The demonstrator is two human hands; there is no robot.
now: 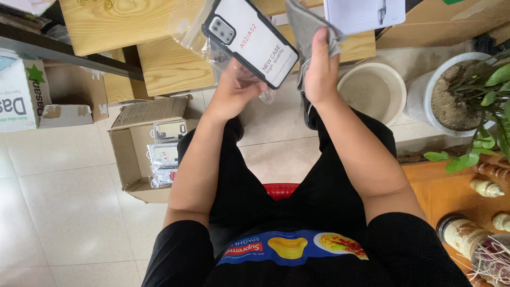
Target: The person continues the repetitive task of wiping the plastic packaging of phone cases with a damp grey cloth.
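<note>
The left hand pinches a black-rimmed, white-backed phone case in a clear plastic sleeve, its fingers closed on the lower edge of the sleeve, so the case stands up and away from the hand over the edge of the pale wooden table. The case's long axis runs on a slant, from the camera cut-out at the upper left down to the lower right corner, which ends just beside the right hand. That hand is closed on a grey cloth, thumb pressed along the fabric, with the cloth folded over the fingers and rising above them. The two hands are near each other but apart; the left one has the case, and the cloth in the right sits just to the right of the case's lower end. The left fingertips are hidden behind the crinkled plastic, so how many of them grip cannot be told. The top of the cloth and the white notebook beyond it are cut off by the frame. On the floor to the left, an open brown cardboard box holds more bagged cases.
</note>
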